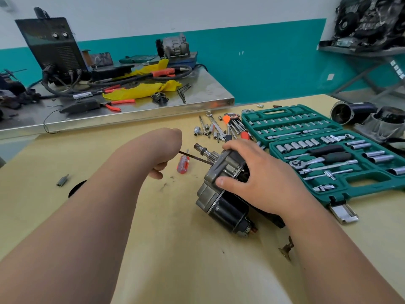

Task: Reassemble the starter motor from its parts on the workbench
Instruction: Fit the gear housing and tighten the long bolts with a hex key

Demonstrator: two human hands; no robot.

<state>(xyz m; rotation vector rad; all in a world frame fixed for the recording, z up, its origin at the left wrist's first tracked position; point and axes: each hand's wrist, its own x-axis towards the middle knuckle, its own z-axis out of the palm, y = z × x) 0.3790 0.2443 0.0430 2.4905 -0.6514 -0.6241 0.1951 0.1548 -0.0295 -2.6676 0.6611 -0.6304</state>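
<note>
Clamping the starter motor (221,194), right grip (256,170) curls round its housing; left grip (165,149) pinches a thin rod (195,158) w/ long axis aimed rightward, tip approx. at housing face.

Right hand (252,172) grips starter motor (229,210); left hand (165,150) holds thin rod (195,158).

I am seeing a dark welding machine (54,47) sitting on a steel table (208,93) at the back, with yellow rags (135,91) and orange-handled pliers (118,105) lying beside it. A green socket case (274,111) is lying open nearer, at right.
</note>
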